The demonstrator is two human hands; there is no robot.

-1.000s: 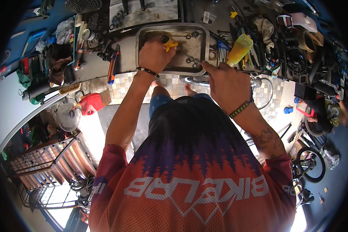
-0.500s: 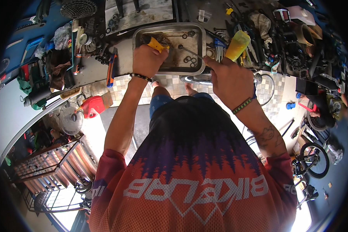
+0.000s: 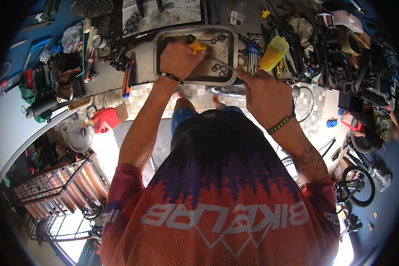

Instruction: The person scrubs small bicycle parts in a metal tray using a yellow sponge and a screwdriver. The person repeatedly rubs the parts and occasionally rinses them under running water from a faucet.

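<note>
My left hand is over the left half of a shallow metal tray, closed round a short yellow-and-black tool whose working end is hidden. From the tray's right side, my right hand pinches a thin metal rod. The rod slants over the tray toward my left fingers, which hide its far end. Small dark rings lie on the tray's wet, brownish bottom. Near its back edge are more small round parts.
Beside the tray lie an orange-and-blue cutter knife, hex keys and a yellow bottle. Tools crowd the bench's right end. Behind the tray is a stained sheet with rings on it. A bicycle stands at right.
My left hand has moved right with the yellow-and-black tool, which has turned, and now covers the rod's far end. My right hand keeps its hold almost unmoved.
</note>
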